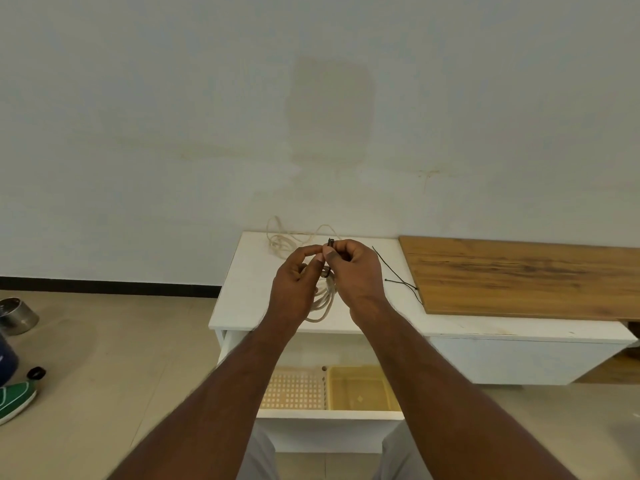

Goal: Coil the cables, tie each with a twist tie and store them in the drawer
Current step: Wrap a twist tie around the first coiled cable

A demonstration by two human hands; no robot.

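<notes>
Cable coil (323, 301) hangs between my left hand (294, 289) and right hand (356, 271), both pinching the twist tie (330, 242); I should twist its ends snugly, keeping loops bunched.

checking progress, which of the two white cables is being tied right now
The near coiled cable, held under both hands with a black twist tie pinched above it. The far cable lies loose by the wall, untouched.

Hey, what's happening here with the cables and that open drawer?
A person is tying a coiled white cable with a black twist tie. The left hand and right hand pinch the tie's ends above the coil, over the white cabinet top. A second white cable lies loose near the wall, and spare ties lie beside the wooden board. The drawer below is open, with no cable visible in it.
</notes>
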